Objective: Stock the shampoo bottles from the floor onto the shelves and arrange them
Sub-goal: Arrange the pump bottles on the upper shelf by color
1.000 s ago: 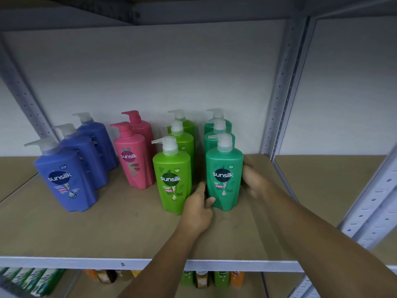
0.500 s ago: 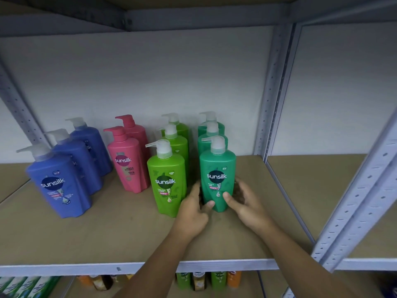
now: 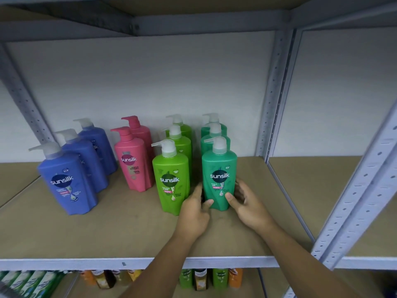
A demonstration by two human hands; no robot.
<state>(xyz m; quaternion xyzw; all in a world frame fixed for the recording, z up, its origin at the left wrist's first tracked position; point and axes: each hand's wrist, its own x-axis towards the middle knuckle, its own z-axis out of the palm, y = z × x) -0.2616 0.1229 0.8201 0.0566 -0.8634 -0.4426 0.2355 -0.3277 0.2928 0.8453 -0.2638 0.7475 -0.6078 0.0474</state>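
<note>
On the shelf (image 3: 86, 237), left hand (image 3: 193, 214) and right hand (image 3: 250, 208) clasp the teal bottle (image 3: 219, 166), each grip half-curled.

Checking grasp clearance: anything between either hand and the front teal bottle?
Nothing visible. The left hand and right hand both hold the front teal bottle near its base, thumbs on its front. The front lime bottle stands close beside it; the left fingers sit in that gap.

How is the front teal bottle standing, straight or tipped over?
Upright: the front teal shampoo bottle stands flat on the shelf, pump on top.
</note>
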